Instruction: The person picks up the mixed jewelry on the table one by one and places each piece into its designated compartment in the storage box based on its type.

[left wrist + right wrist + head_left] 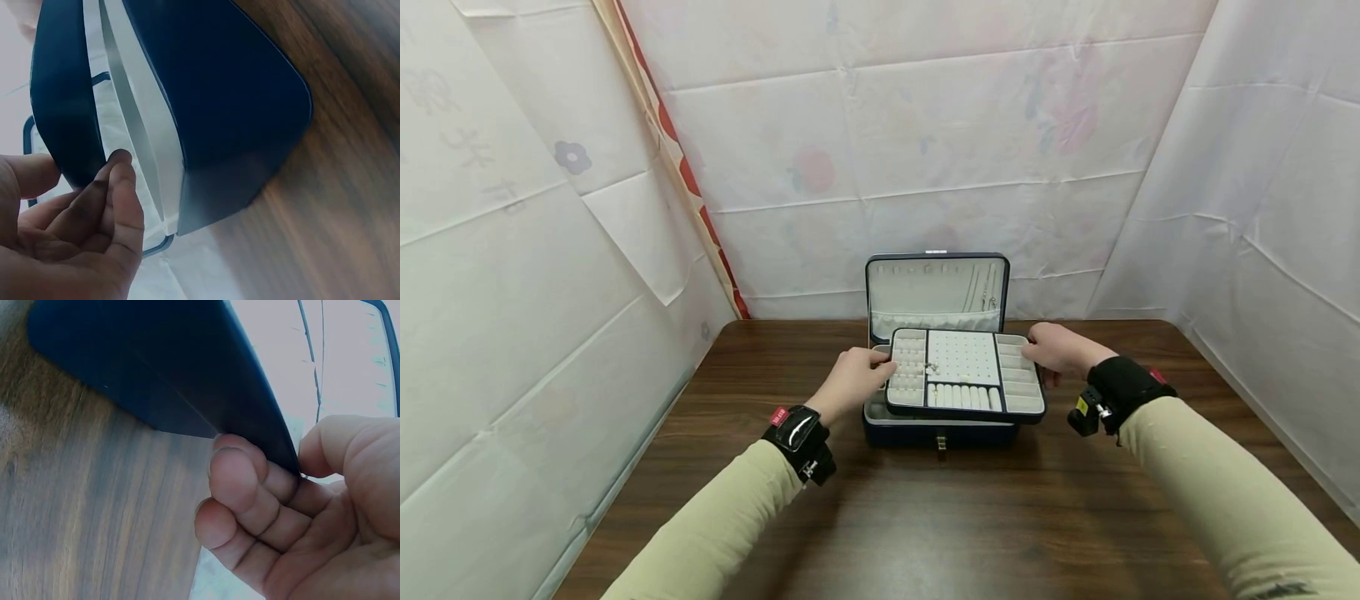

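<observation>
A dark blue jewelry box (902, 435) stands on the table with its lid (917, 287) raised; thin necklaces hang inside the lid. Over the box's base is a compartmented jewelry tray (962, 354), white inside with a dark rim, turned askew and shifted to the right. My left hand (857, 377) pinches the tray's left end between thumb and fingers. At the right end my right hand (1056, 346) grips the tray, thumb on top and fingertips (232, 481) underneath. In the left wrist view a gap separates the tray's wall (65, 94) from the base (231, 106).
The brown wooden table (940, 517) extends in front of the box and to both sides. White patterned sheets (775, 150) hang behind the table and along its sides. A latch (942, 442) sits on the box's front.
</observation>
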`<act>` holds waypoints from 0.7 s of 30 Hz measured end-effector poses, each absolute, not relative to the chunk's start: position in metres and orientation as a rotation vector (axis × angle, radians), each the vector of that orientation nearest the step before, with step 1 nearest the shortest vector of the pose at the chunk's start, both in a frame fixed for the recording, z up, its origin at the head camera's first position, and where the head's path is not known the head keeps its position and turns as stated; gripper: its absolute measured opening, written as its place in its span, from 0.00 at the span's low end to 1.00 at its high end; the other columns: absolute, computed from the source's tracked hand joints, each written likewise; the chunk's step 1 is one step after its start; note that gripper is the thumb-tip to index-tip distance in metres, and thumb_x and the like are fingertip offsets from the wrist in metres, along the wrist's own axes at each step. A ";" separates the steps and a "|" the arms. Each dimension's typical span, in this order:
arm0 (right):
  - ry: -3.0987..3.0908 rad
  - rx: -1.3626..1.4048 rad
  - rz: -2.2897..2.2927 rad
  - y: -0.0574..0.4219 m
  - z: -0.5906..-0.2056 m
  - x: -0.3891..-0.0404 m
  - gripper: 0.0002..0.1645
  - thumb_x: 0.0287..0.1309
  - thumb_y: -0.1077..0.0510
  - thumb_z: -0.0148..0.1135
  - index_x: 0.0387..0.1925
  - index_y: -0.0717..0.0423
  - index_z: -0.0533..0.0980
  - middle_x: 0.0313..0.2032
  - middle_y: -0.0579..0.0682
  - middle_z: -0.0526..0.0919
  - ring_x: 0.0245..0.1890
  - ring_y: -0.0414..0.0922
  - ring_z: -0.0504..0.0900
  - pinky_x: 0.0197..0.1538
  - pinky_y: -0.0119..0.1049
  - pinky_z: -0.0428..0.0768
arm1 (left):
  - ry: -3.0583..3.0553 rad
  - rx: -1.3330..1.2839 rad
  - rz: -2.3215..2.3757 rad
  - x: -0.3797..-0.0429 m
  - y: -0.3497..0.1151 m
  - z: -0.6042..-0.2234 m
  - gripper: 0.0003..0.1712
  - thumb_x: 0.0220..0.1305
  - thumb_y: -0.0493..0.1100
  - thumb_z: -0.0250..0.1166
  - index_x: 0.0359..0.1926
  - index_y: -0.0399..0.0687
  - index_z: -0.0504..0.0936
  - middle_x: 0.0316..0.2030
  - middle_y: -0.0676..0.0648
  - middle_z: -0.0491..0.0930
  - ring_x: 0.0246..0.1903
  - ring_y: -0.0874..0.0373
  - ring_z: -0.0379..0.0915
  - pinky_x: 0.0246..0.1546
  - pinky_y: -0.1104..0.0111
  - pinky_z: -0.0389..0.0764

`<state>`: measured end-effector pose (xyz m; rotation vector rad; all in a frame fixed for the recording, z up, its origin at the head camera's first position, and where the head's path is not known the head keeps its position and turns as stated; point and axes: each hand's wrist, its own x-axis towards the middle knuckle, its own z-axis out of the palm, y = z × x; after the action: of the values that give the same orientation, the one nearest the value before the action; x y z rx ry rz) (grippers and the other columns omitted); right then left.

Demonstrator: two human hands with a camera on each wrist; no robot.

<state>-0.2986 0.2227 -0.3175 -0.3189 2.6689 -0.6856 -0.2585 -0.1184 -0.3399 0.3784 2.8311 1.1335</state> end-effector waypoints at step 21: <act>2.699 -0.344 -0.717 0.209 -0.324 -0.300 0.12 0.70 0.63 0.43 0.33 0.63 0.72 0.17 0.53 0.79 0.16 0.44 0.79 0.29 0.41 0.80 | 2.904 0.300 1.115 -0.262 -0.126 -0.344 0.14 0.71 0.44 0.61 0.44 0.40 0.89 0.15 0.55 0.62 0.15 0.63 0.55 0.20 0.70 0.59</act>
<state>-0.3004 0.2092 -0.3238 -0.3444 2.6992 -0.7166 -0.2623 -0.1263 -0.3438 0.2995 2.9045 1.1148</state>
